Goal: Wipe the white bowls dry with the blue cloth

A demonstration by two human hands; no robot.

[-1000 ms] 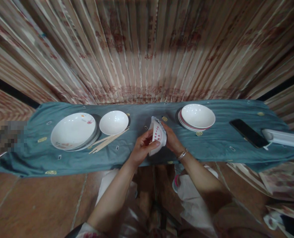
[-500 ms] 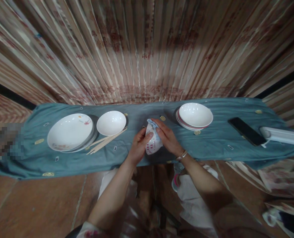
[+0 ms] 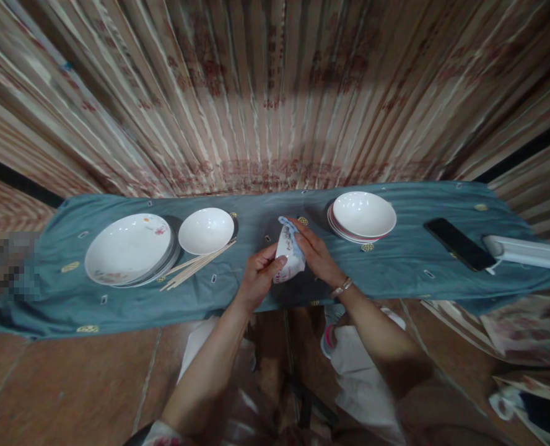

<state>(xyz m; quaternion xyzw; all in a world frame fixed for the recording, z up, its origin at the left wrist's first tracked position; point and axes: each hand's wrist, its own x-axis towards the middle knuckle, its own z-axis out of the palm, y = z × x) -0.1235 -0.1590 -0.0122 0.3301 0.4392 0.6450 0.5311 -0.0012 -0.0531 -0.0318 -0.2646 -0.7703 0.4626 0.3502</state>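
Note:
Over the middle of the table, my left hand [image 3: 257, 277] grips a small white bowl [image 3: 283, 249] with a red and dark pattern on its outside. The bowl is tipped on its side. My right hand [image 3: 319, 255] presses a light blue cloth [image 3: 290, 223] against the bowl's right side, its fingers closed over the cloth. A bracelet circles my right wrist. To the left stands a white bowl [image 3: 206, 230], with several wooden chopsticks [image 3: 196, 267] lying in front of it. A stack of white bowls [image 3: 364, 214] is to the right of my hands.
A stack of large white plates [image 3: 126, 251] with floral decoration occupies the left of the cloth-covered table [image 3: 238, 310]. At the right lie a black phone [image 3: 458, 243] and a white device [image 3: 528, 253]. A patterned curtain [image 3: 266, 93] hangs behind. Part of the far left edge is blurred out.
The bowl has turned slightly in my hands, showing more of its dark pattern. My right hand and the cloth have shifted a little along its side. Everything else stays put.

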